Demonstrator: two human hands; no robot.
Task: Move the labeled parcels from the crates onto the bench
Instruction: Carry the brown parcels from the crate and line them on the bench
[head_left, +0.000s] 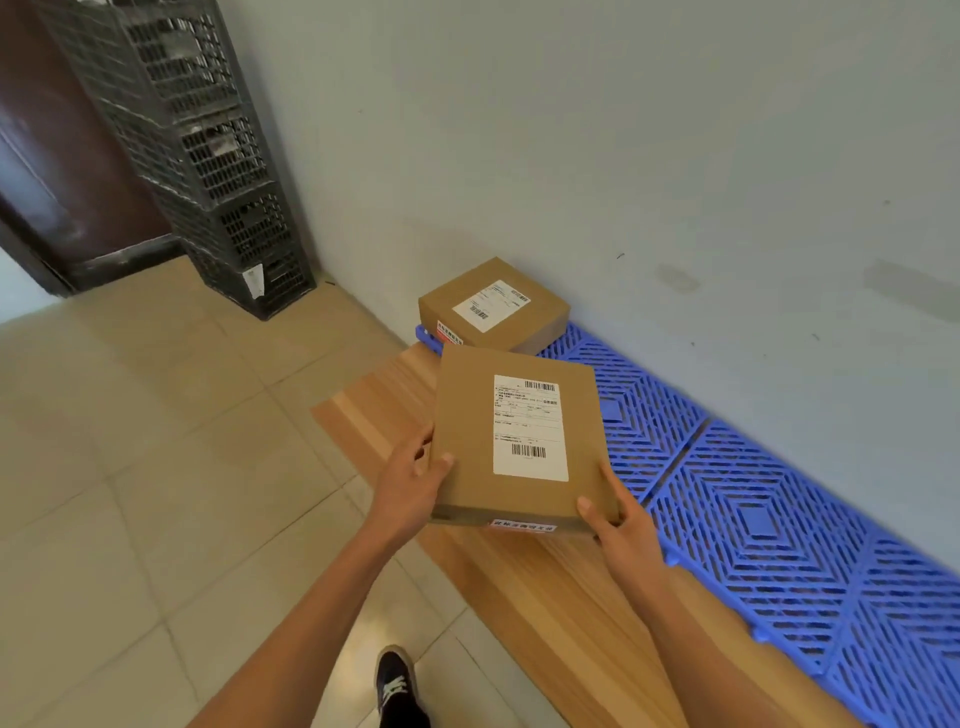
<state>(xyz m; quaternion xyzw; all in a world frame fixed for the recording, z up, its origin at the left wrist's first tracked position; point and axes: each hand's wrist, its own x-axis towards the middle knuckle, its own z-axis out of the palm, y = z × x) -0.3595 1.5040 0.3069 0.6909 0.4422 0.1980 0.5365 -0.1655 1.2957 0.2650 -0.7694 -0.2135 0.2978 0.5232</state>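
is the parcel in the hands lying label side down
No, the held parcel faces up, its white shipping label and barcodes in plain sight, gripped by the left hand and right hand.

Left forearm: bare, extended forward and up from the lower left. Left hand (415, 480): grips the near left edge of a held box, thumb laid on top, fingers curled at the side. Right forearm: bare, extended forward from the lower right. Right hand (618, 519): grips the near right corner, thumb on top. One foot in a dark laced shoe (397, 686), below.
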